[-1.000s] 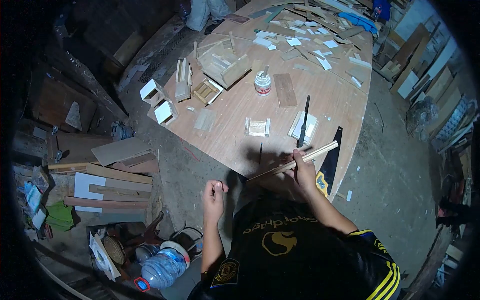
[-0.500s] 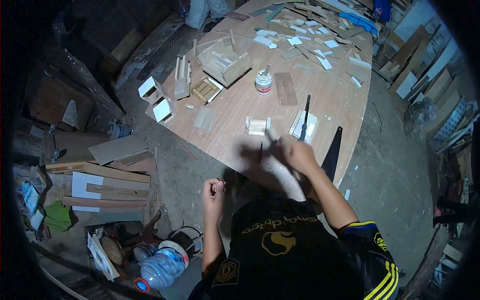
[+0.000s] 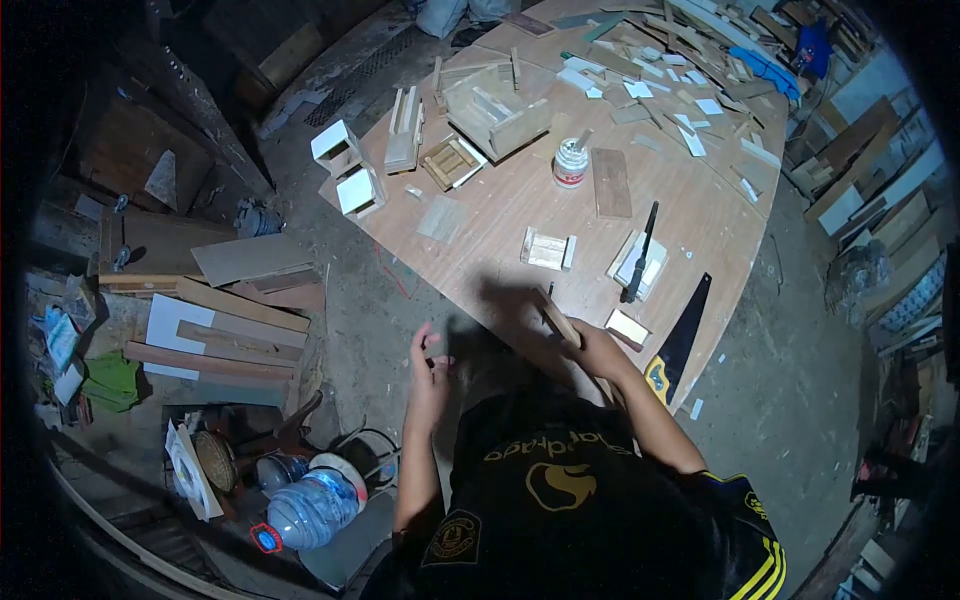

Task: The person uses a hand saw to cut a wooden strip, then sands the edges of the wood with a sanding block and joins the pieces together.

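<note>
Right hand closed round one end of a wood strip, at the table's near edge. Left hand half open, fingers loosely curled and spread, out past that edge over the floor, well apart from the strip.

Strip tilts across the view: gripped end near and right, other end pointing far and left. Whether it touches the table, cannot tell.

Just right of the right hand: a small block, then the saw, blade pointing away, handle near the right edge. Beyond the strip: a small frame; right of it, a black tool lying across a white piece. Farther: jar, brown board, open box. Gap runs between frame and thin panel.
</note>
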The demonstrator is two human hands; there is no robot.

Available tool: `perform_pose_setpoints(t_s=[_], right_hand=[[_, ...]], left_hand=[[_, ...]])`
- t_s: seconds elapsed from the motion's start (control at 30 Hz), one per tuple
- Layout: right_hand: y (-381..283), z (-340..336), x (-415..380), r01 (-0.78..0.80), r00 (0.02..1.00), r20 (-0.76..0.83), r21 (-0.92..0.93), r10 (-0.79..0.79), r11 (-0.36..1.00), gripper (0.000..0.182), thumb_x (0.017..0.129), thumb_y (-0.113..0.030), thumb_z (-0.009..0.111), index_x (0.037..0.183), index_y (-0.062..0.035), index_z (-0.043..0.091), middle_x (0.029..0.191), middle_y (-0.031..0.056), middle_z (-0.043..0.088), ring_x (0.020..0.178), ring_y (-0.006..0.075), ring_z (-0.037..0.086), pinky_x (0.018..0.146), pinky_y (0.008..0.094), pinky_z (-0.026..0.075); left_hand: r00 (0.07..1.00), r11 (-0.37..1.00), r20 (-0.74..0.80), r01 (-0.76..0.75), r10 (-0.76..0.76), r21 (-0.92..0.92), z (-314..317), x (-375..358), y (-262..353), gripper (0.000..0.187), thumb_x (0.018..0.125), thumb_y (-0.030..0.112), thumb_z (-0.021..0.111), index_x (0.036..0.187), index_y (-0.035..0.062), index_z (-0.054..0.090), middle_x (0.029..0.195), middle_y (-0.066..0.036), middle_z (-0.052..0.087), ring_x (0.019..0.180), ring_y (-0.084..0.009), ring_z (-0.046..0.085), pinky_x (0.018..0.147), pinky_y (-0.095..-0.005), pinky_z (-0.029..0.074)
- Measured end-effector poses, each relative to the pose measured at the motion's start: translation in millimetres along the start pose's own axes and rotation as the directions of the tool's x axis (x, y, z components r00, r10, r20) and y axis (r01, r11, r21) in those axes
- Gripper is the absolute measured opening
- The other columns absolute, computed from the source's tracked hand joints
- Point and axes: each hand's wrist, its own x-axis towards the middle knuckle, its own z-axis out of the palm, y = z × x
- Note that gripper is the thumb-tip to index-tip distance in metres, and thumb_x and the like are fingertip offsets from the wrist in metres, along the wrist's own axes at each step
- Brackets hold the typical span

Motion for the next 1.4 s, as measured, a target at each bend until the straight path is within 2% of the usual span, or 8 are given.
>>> perform_pose_setpoints(t_s=[0.37, 0.47, 0.53, 0.57, 0.67, 0.87, 1.27, 1.4], right_hand=[[-9.2, 24.6, 7.8, -0.091, 0.971, -0.175, 0.363, 0.164, 0.927, 0.031, 0.087, -0.02, 0.072, 0.108, -0.0006, 0.058, 0.092, 0.0088, 0.066, 0.085, 0.0145, 0.061, 0.077, 0.0291, 0.049], [-59.3, 19.7, 17.3, -0.113, 0.931, -0.301, 0.301, 0.206, 0.947, 0.031, 0.087, -0.019, 0.072, 0.109, -0.001, 0.061, 0.093, 0.0082, 0.067, 0.086, 0.014, 0.061, 0.078, 0.0285, 0.048], [-74.7, 25.9, 32.4, -0.117, 0.903, -0.352, 0.347, 0.245, 0.93, 0.032, 0.086, -0.019, 0.073, 0.111, -0.0012, 0.062, 0.093, 0.0073, 0.067, 0.086, 0.0134, 0.061, 0.08, 0.0282, 0.048], [-80.0, 30.3, 41.1, -0.113, 0.898, -0.371, 0.327, 0.237, 0.938, 0.031, 0.086, -0.017, 0.073, 0.11, -0.0011, 0.061, 0.093, 0.0049, 0.065, 0.085, 0.0119, 0.059, 0.079, 0.0272, 0.048], [-108.7, 41.8, 67.3, -0.166, 0.874, -0.393, 0.314, 0.287, 0.935, 0.029, 0.085, -0.013, 0.074, 0.108, -0.0007, 0.062, 0.094, 0.0047, 0.064, 0.084, 0.0119, 0.059, 0.08, 0.0277, 0.049], [-125.2, 82.7, 121.2, -0.195, 0.781, -0.576, 0.142, 0.241, 0.97, 0.024, 0.08, -0.013, 0.074, 0.098, -0.0027, 0.063, 0.092, 0.0148, 0.064, 0.083, 0.0307, 0.063, 0.076, 0.0365, 0.05], [-85.8, 138.6, 216.3, -0.482, 0.73, -0.591, -0.088, 0.344, 0.872, 0.023, 0.081, -0.022, 0.07, 0.1, -0.0098, 0.065, 0.091, 0.0138, 0.062, 0.088, 0.0345, 0.062, 0.073, 0.0445, 0.052], [-84.5, 151.5, 235.2, -0.479, 0.712, -0.631, -0.115, 0.309, 0.87, 0.024, 0.08, -0.021, 0.07, 0.101, -0.0096, 0.066, 0.091, 0.0124, 0.062, 0.087, 0.0332, 0.061, 0.072, 0.0441, 0.053]], left_hand=[[0.934, 0.87, 0.182, -0.354, 0.309, 0.342, 4.8, 208.4, -84.9, 0.036, 0.094, 0.032, 0.061, 0.111, 0.0008, 0.061, 0.103, -0.013, 0.065, 0.096, -0.0235, 0.062, 0.083, -0.0355, 0.049], [0.93, 0.701, 0.293, -0.361, 0.222, 0.615, 23.7, 281.0, -52.3, 0.045, 0.086, 0.032, 0.066, 0.114, -0.0034, 0.058, 0.108, -0.023, 0.062, 0.102, -0.0399, 0.059, 0.089, -0.0476, 0.047], [0.705, 0.404, 0.261, -0.625, 0.659, 0.669, 34.0, 339.1, -112.9, 0.064, 0.079, 0.038, 0.073, 0.123, -0.0025, 0.051, 0.121, -0.024, 0.057, 0.111, -0.0432, 0.054, 0.094, -0.0528, 0.043], [0.871, 0.447, 0.317, -0.469, 0.374, 0.762, 35.2, 348.7, -96.7, 0.083, 0.075, 0.044, 0.077, 0.134, -0.0014, 0.041, 0.132, -0.025, 0.048, 0.12, -0.0438, 0.047, 0.101, -0.0539, 0.037], [0.736, 0.274, 0.252, -0.514, 0.629, 0.813, 45.7, 372.5, -122.8, 0.092, 0.073, 0.045, 0.078, 0.14, -0.0005, 0.036, 0.135, -0.025, 0.045, 0.124, -0.0423, 0.043, 0.105, -0.0537, 0.032], [0.905, 0.476, 0.35, -0.425, 0.241, 0.77, 29.2, 362.8, -98.8, 0.09, 0.074, 0.042, 0.077, 0.143, 0.0067, 0.033, 0.14, -0.016, 0.038, 0.127, -0.0381, 0.037, 0.105, -0.0523, 0.031], [0.679, 0.559, 0.709, -0.669, 0.191, 0.49, -23.6, 331.0, -91.1, 0.08, 0.075, 0.029, 0.076, 0.14, 0.0049, 0.038, 0.14, -0.014, 0.039, 0.127, -0.0354, 0.035, 0.103, -0.0512, 0.031], [0.673, 0.633, 0.677, -0.67, 0.298, 0.388, -26.1, 364.7, -95.2, 0.059, 0.08, 0.021, 0.072, 0.131, 0.002, 0.049, 0.12, -0.017, 0.058, 0.111, -0.0351, 0.054, 0.096, -0.0439, 0.042]])
